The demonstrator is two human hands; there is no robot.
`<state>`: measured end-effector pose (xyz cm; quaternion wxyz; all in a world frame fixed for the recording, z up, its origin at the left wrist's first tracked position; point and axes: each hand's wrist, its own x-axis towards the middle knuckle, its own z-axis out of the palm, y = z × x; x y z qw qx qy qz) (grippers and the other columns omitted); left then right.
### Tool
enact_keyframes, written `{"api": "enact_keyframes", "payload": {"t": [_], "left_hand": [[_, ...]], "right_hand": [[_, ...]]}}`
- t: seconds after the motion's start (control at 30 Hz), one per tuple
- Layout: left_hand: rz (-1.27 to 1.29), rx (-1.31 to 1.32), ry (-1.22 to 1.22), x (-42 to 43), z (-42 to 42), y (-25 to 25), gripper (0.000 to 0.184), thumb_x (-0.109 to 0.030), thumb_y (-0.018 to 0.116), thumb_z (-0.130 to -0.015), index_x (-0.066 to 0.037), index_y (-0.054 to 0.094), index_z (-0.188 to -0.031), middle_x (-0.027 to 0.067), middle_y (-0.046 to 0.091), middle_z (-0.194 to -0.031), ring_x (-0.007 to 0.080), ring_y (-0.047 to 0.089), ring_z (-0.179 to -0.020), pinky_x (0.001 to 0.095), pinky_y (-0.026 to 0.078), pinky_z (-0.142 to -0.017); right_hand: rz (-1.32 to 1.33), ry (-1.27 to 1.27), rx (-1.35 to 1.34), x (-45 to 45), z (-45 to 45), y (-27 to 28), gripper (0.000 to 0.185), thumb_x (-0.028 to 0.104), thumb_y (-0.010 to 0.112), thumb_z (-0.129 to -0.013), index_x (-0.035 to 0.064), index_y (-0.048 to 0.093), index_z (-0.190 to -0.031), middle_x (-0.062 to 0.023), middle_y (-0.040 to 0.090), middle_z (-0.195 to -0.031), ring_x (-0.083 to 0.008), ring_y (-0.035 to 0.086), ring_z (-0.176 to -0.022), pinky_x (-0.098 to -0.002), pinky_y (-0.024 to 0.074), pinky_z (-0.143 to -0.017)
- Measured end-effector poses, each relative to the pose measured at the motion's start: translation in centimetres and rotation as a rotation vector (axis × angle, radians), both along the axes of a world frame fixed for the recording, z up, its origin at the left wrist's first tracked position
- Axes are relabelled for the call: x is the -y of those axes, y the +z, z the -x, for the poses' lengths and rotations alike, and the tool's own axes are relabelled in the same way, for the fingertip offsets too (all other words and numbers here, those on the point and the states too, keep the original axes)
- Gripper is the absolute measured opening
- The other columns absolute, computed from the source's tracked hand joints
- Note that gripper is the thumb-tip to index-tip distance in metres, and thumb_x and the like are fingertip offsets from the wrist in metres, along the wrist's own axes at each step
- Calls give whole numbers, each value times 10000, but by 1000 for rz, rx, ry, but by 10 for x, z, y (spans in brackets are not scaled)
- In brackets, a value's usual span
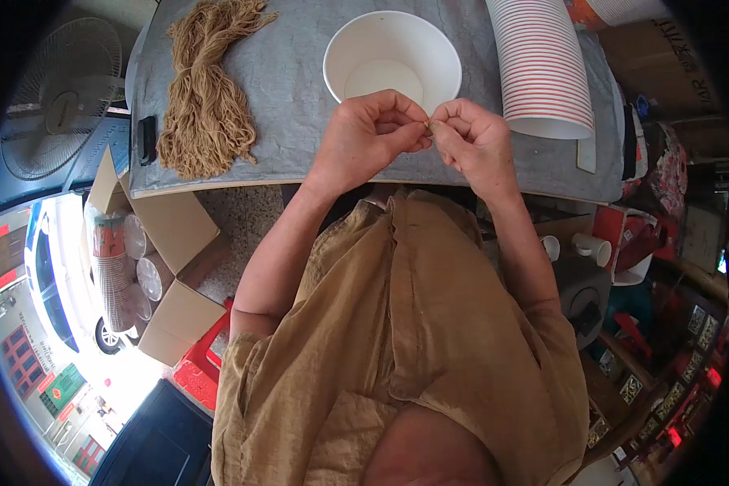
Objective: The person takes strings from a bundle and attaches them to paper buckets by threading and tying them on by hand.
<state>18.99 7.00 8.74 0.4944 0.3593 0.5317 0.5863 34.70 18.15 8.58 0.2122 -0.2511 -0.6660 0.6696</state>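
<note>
My left hand (371, 139) and my right hand (476, 144) meet fingertip to fingertip over the near side of a white round tub (393, 40). Both are closed in a pinch. Whatever sits between the fingertips is too small to make out. The tub stands upright with its mouth facing me, and nothing shows inside it. To the left lies a bundle of tan string (206, 105), gathered near its middle. On the right, a long stack of nested white paper tubs (547, 69) with red-lined rims lies on its side.
A grey-covered table (292, 154) bears these things. A black object (147, 140) lies at its left edge. Below left are an open cardboard box (170, 231) and stacked containers (113, 275). A fan (61, 109) stands at far left. White mugs (591, 249) sit lower right.
</note>
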Motion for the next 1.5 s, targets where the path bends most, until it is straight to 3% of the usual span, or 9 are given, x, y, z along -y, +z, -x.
{"api": "enact_keyframes", "payload": {"t": [0.2, 0.4, 0.6, 0.7, 0.8, 1.3, 1.5], "left_hand": [[36, 55, 15, 1, 3, 2, 118, -35, 644, -954, 63, 643, -1020, 122, 715, -948, 174, 719, -887, 266, 599, -784], [48, 50, 14, -1, 3, 4, 140, -56, 634, -967, 67, 645, -1035, 142, 718, -962, 184, 720, -888, 270, 599, -784], [75, 86, -3, 2, 6, 7, 205, -125, 624, -987, 69, 650, -1047, 144, 714, -977, 193, 720, -895, 277, 598, -804], [75, 82, 12, 1, 7, 6, 236, -154, 633, -986, 68, 655, -1061, 137, 712, -987, 193, 717, -902, 277, 597, -811], [79, 70, 23, 1, 6, 5, 241, -163, 646, -979, 61, 664, -1066, 122, 710, -996, 185, 711, -908, 275, 597, -816], [67, 111, 47, 2, 4, 7, 216, -136, 625, -989, 67, 665, -1051, 124, 712, -968, 202, 720, -916, 285, 600, -829], [54, 37, 35, 0, 5, 3, 223, -134, 624, -989, 74, 657, -1061, 132, 709, -982, 204, 718, -929, 288, 600, -837]], "right_hand": [[212, -83, -11, -6, -4, -3, 90, 52, 662, -920, -14, 631, -972, 32, 586, -681, -15, 509, -589, -182, 387, -507], [-124, -27, 24, -2, -4, -6, 122, 37, 658, -924, -8, 647, -1037, 40, 605, -725, -8, 531, -647, -175, 428, -576], [-293, -207, -91, -4, 5, -9, 92, 43, 694, -901, 5, 663, -978, 29, 629, -817, -14, 543, -699, -190, 450, -601], [-444, -64, -107, -6, 0, -5, 109, -23, 678, -894, 1, 654, -998, 28, 594, -866, -17, 533, -759, -181, 432, -618], [-526, -78, 11, 1, 1, 4, 116, 0, 730, -834, 15, 671, -933, 3, 604, -806, -43, 549, -673, -196, 442, -580], [-390, -153, -99, 3, 3, -9, 98, -16, 694, -847, -10, 687, -945, -46, 667, -873, -79, 617, -724, -223, 500, -635], [-508, -108, -23, 7, 6, 0, 90, 28, 713, -868, -12, 685, -944, -33, 671, -874, -71, 616, -733, -218, 503, -656]]}}
